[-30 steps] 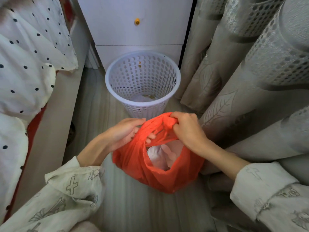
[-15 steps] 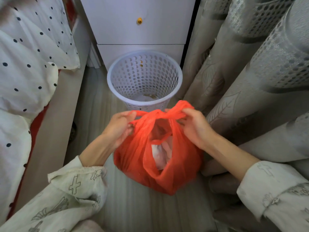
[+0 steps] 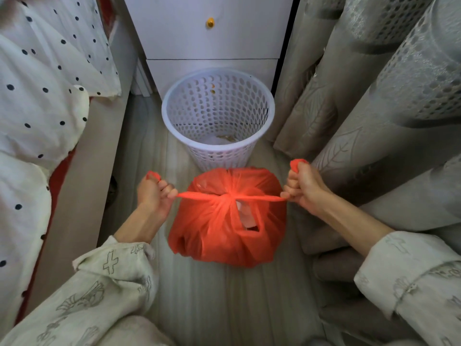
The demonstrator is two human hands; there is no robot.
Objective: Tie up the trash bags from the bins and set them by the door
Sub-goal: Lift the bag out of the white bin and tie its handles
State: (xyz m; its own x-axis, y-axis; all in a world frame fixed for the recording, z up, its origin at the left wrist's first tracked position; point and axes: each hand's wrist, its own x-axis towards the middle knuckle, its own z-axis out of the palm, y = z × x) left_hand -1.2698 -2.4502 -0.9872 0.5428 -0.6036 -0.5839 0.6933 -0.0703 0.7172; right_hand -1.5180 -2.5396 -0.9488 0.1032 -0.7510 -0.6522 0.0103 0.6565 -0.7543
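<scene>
An orange trash bag sits on the wooden floor in front of a white perforated bin. Its two handles are crossed into a knot at the top centre and stretched out sideways. My left hand grips the left handle, whose end sticks out above the fist. My right hand grips the right handle in the same way. A small gap below the knot shows white paper inside the bag. The bin holds only a few scraps at its bottom.
A bed with white polka-dot bedding runs along the left. A white drawer cabinet with a gold knob stands behind the bin. Grey patterned curtains hang at the right. The floor strip between is narrow.
The bag's mouth was open with both hands gathering the handles near its top. Now the handles are crossed into a knot and my hands have pulled apart, drawing the mouth nearly closed.
</scene>
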